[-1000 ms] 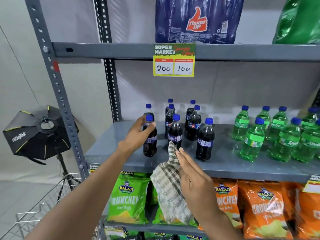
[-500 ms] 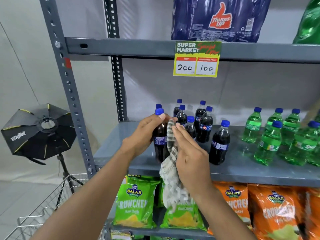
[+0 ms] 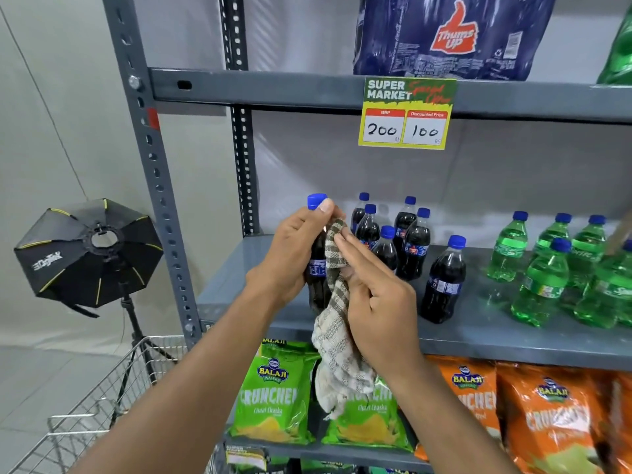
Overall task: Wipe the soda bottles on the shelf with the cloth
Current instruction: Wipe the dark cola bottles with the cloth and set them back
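Observation:
My left hand (image 3: 290, 254) grips a dark cola bottle (image 3: 317, 268) with a blue cap, held upright just in front of the grey shelf (image 3: 478, 340). My right hand (image 3: 376, 295) presses a checked green-and-white cloth (image 3: 337, 323) against the bottle's right side; the cloth's tail hangs down below the shelf edge. Several more cola bottles (image 3: 415, 248) stand on the shelf behind my hands, one (image 3: 443, 282) nearer the front. Green soda bottles (image 3: 543, 282) fill the shelf's right part.
Green (image 3: 273, 391) and orange (image 3: 554, 415) chip bags line the shelf below. A price tag (image 3: 407, 112) hangs from the upper shelf under a blue bottle pack (image 3: 451, 35). A softbox light (image 3: 89, 251) on a stand and a wire cart (image 3: 85, 415) stand left.
My left hand took the front-left cola bottle and lifted it off the shelf. My right hand brought the cloth up against the bottle's side.

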Motion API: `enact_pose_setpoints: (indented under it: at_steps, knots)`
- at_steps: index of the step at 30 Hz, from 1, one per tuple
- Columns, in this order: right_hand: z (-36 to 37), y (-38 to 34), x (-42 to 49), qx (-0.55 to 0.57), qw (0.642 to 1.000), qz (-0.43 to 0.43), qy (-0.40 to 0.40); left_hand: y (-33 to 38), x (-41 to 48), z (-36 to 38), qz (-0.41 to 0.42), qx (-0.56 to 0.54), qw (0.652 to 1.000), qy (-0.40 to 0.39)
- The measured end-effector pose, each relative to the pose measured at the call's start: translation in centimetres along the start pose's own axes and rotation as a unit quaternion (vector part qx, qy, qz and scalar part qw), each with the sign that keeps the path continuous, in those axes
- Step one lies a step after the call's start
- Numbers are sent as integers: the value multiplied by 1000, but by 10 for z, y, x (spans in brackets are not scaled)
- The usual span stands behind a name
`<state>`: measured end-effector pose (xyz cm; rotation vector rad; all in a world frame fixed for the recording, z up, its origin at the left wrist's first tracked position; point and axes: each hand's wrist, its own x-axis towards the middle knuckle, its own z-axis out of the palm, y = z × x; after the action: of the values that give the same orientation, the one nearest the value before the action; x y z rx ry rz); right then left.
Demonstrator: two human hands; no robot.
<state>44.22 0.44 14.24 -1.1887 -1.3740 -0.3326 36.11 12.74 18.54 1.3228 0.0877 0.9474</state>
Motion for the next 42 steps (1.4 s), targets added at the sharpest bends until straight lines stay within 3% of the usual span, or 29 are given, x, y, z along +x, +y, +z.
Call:
enact_pose_setpoints:
  at_steps: [7, 12, 18, 24, 35, 38, 42]
  knots:
    - [-3, 0, 1, -3, 999, -29, 29, 5, -1, 17, 43, 41, 994, 88]
    - [-14, 2, 6, 16, 999, 5, 44, 7, -4, 20, 35, -6, 999, 38]
    - [-23, -5, 21, 23, 999, 14, -35, 9, -4, 15, -1, -118, 993, -23]
    - [-24, -9, -16, -30, 995, -11, -90, 12, 2, 1, 18, -222, 973, -56]
    - [-15, -22, 18, -71, 995, -32, -62, -2, -3, 13, -43, -197, 968, -152]
    - [-14, -20, -2, -117, 987, -63, -86, -3, 0, 10, -30, -246, 961, -122]
    - [-20, -16, -47, -197, 960, -135, -144, -2, 2, 4, -9, -215, 974, -78]
